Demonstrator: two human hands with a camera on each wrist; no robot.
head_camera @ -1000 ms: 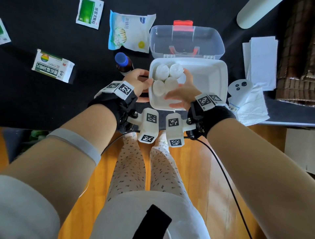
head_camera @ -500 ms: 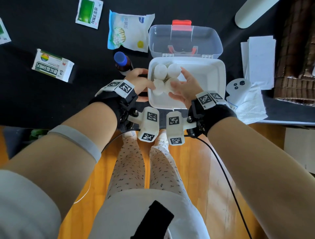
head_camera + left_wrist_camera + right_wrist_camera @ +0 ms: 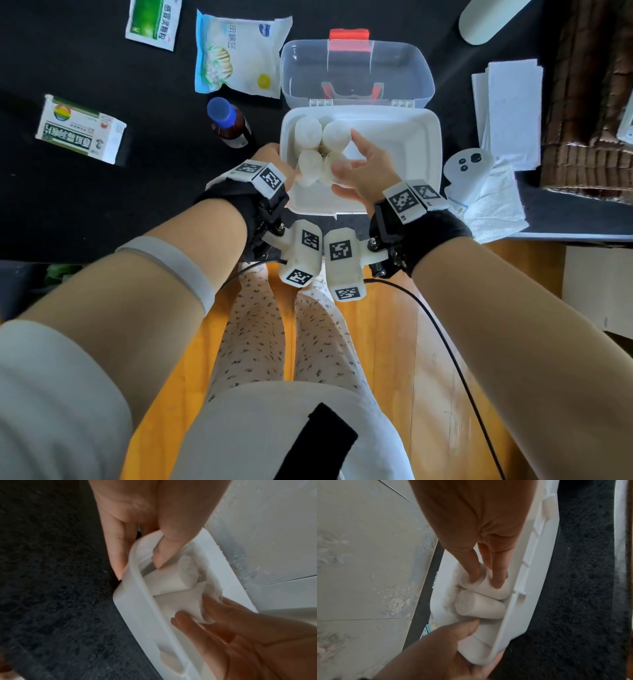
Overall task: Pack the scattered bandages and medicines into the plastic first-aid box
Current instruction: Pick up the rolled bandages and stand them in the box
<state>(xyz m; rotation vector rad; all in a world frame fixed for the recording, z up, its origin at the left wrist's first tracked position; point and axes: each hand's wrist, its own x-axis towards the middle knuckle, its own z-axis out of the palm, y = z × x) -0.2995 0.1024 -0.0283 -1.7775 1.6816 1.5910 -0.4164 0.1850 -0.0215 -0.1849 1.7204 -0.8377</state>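
The white first-aid box [image 3: 394,150] stands open on the black cloth, its clear lid [image 3: 356,72] tipped back. Several white bandage rolls [image 3: 308,132] lie packed against its left wall. My left hand [image 3: 272,156] pinches that wall [image 3: 137,601], with the thumb inside on a roll [image 3: 164,582] and the fingers outside. My right hand [image 3: 356,157] reaches into the box. Its straight fingers [image 3: 498,580] press on a roll [image 3: 494,592] beside another roll [image 3: 479,605]. The box's right half holds nothing.
Left of the box stand a brown bottle with a blue cap [image 3: 227,121], a cotton bag [image 3: 239,56], a green sachet [image 3: 154,22] and a medicine carton [image 3: 80,128]. White tissues [image 3: 507,109] and a white controller [image 3: 469,164] lie on the right. The table's edge is just under my wrists.
My right hand has shifted from the box's front edge onto the rolls, crowding them against the left wall. My left hand has kept its hold on that wall.
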